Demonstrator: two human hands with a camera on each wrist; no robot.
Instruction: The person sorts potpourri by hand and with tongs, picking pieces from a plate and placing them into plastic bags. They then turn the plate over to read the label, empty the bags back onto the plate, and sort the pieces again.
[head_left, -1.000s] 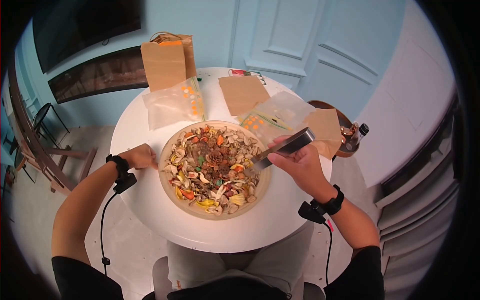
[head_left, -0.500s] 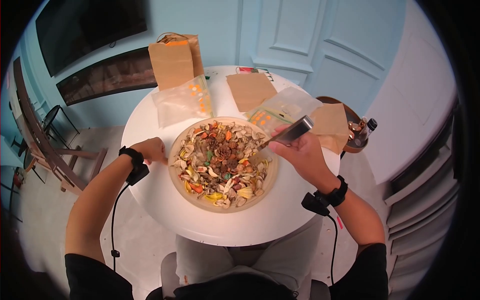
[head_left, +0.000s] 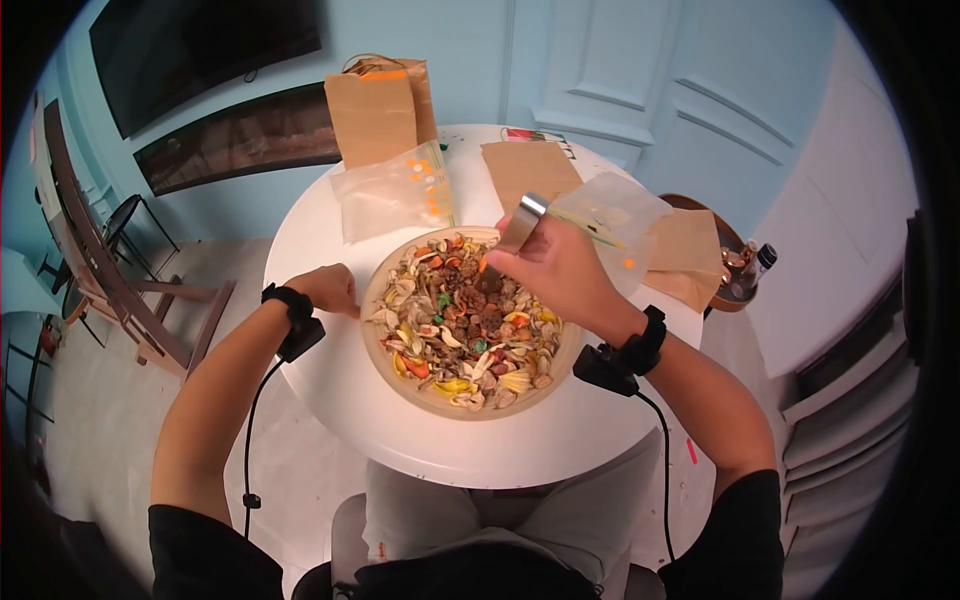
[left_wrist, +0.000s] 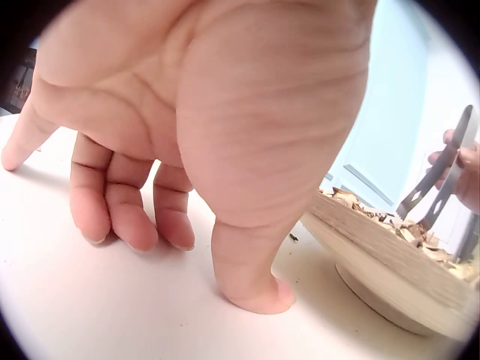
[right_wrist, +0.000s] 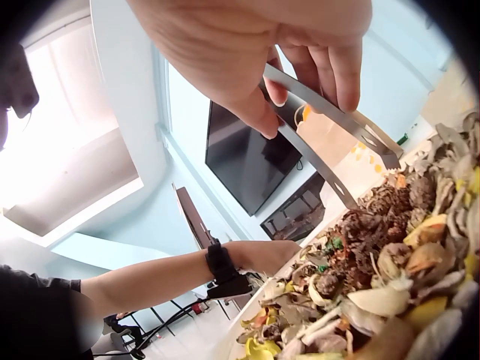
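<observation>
A wide tan bowl (head_left: 383,355) of dried petals, pods and pine cones (head_left: 470,318) sits in the middle of a round white table (head_left: 330,380). My right hand (head_left: 550,265) holds metal tongs (head_left: 517,228) over the bowl's far side, their tips (right_wrist: 367,169) spread just above the mix. In the right wrist view the fingers (right_wrist: 337,67) grip the tongs' arms (right_wrist: 322,112). My left hand (head_left: 325,290) rests on the table beside the bowl's left rim (left_wrist: 382,240), its fingers (left_wrist: 127,217) loosely curled with the tips on the tabletop, holding nothing.
Behind the bowl lie clear zip bags (head_left: 395,195) (head_left: 610,215) with orange dots, a flat brown paper bag (head_left: 525,165) and an upright brown bag (head_left: 380,110). A small side table with bottles (head_left: 745,265) stands right. A wooden chair (head_left: 110,290) is at left.
My right hand has swung the tongs from the bowl's right side to its far edge and tipped them more upright. The left hand has stayed beside the bowl.
</observation>
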